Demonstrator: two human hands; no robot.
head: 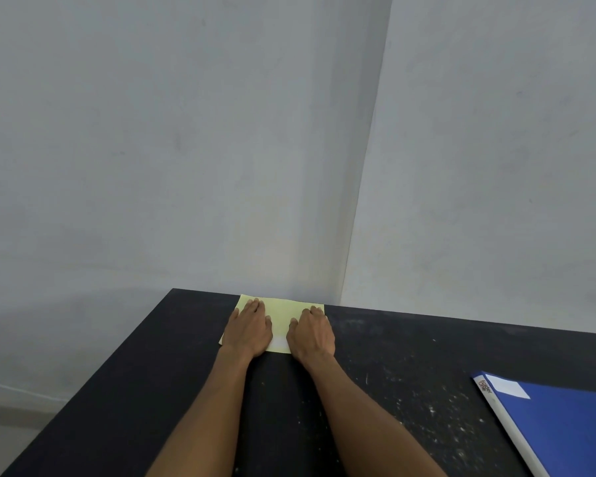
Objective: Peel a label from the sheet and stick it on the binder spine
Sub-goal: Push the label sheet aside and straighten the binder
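Observation:
A pale yellow label sheet [283,315] lies flat near the far edge of the black table [393,356]. A white label [278,344] shows on its near edge, between my hands. My left hand [250,327] rests palm down on the sheet's left half, fingers apart. On the right half lies my right hand [312,330], palm down, fingers slightly curled. Neither hand holds anything. The blue binder [558,428] lies flat at the table's near right, its pale spine [510,428] facing left, partly cut off by the frame.
Grey walls meet in a corner just behind the table's far edge. The tabletop is scuffed with white specks on the right. The table's left edge runs diagonally, with floor beyond it.

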